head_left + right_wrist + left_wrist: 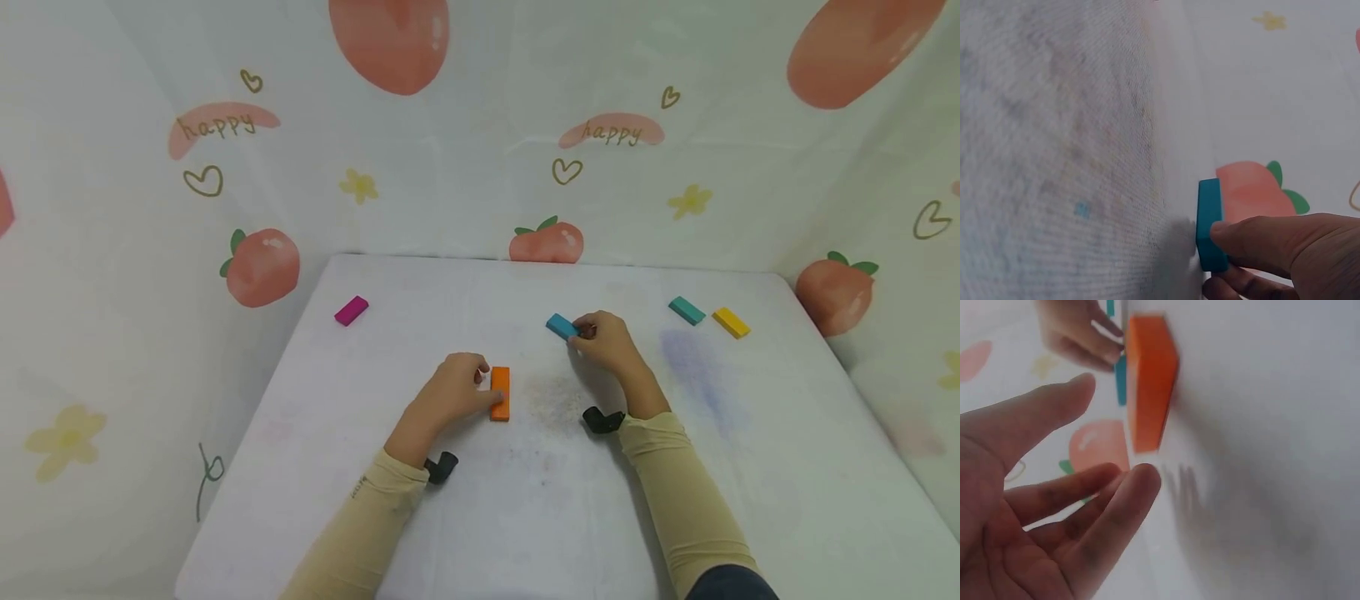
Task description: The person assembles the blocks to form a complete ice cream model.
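Blue block sits pinched at its near end in our right hand; the right wrist view shows the thumb and a finger curled onto its edge, so that grip is closed on it. The block lies flat on the white surface, a little right of the middle and towards the far side.

Our left hand lies just beside the orange block, at its left long side. In the head view the fingertips seem to touch that side, but the left wrist view shows the fingers straight and loosely spread, with a little gap to the block. So this grip is open and holds nothing; we cannot tell for sure whether a fingertip is in contact. The orange block lies flat near the middle of the surface, its long side running away from us, and well apart from the blue one.

Further out, a pink block lies at the far left of the surface. At the far right a teal block and a yellow block lie near each other, both turned at a slant. A cloth with peaches, hearts and flowers hangs around the surface on three sides. Both our arms wear pale yellow sleeves with a black strap at each wrist.
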`<state>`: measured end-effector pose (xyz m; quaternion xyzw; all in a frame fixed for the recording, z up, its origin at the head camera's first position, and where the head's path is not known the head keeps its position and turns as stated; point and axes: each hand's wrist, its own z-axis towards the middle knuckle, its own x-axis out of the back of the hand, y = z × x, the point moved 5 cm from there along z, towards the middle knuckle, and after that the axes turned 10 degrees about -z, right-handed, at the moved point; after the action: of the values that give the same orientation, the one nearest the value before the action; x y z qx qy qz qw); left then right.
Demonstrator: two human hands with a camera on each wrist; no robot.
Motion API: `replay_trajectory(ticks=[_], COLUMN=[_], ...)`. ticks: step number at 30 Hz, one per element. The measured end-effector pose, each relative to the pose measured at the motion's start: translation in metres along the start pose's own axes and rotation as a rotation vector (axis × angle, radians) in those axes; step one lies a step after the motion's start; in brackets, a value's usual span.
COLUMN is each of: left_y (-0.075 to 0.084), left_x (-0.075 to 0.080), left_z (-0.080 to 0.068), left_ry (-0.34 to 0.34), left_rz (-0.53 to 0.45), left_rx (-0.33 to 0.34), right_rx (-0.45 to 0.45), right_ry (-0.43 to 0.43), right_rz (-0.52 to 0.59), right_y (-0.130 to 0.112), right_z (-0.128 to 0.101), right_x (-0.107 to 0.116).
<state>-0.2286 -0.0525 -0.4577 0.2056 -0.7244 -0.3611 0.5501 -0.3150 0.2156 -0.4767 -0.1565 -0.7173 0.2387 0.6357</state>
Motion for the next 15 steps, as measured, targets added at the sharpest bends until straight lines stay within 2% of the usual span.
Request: replay_trajectory(ticks=[4,7,11,15], left_y=[0.006,0.013,0.024,0.033], left_x=[0.016,0.019,0.015,0.004], left_z=[0.015,0.032,0.058,0.083], left_ry=[-0.004,-0.04,-0.091,-0.133], left_rz=[0.017,0.013,0.023,0.085], left_rx=[-0.064,-0.116,-0.193,-0.272], right_rx=[0.013,0.03,0.04,0.036], right_ry=[-0.001,-0.014,-0.023,-0.008], right_rz=[-0.016,-0.015,-0.006,-0.016], right_y=[-0.002,-0.005,-0.009,-0.012], right_z=[0.001,0.001,0.0,0.0], right_x=[-0.001,-0.001,-0.004,-0.006])
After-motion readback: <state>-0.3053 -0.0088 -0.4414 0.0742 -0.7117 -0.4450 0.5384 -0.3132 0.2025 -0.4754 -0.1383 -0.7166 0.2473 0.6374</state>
